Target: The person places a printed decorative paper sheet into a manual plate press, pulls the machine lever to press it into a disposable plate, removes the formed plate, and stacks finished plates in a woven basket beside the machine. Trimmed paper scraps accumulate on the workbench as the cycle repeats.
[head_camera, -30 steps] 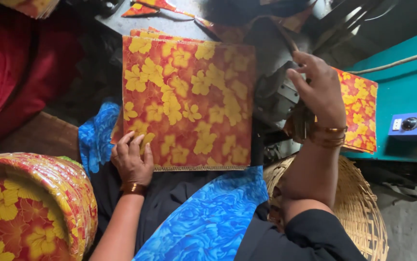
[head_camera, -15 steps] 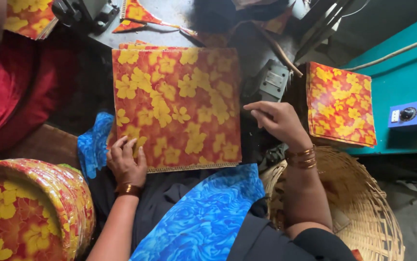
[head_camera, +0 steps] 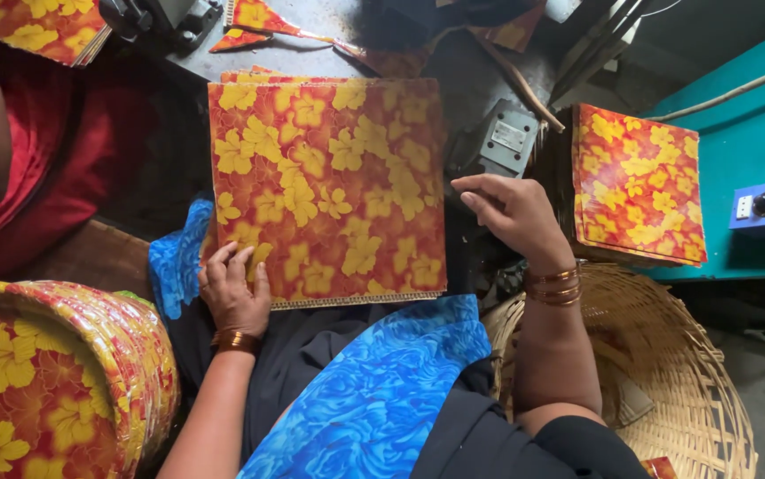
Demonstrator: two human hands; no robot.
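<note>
A: The person is sitting with a square floral sheet (head_camera: 329,191) of red, orange and yellow lying across the lap, on top of more sheets whose edges are peeking out at its far side. The left hand (head_camera: 233,286) is resting flat on the sheet's near left corner, fingers spread, pinning it rather than gripping it.

B: And the right hand (head_camera: 511,213)?

A: It is hovering just off the sheet's right edge, fingers loosely curled and half open, holding nothing. It is sitting close to a small grey machine part (head_camera: 506,142).

B: How far along is the work looking?

A: Judging by the piles, part of it is done. A stack of nested floral plates (head_camera: 54,381), already shaped, is standing at the lower left, and a second stack of flat sheets (head_camera: 638,186) is waiting on the right beside a teal table (head_camera: 737,124). A wicker basket (head_camera: 666,372) is sitting under the right arm, and its contents are hard to make out. So flat sheets are evidently still waiting to be handled.
</note>
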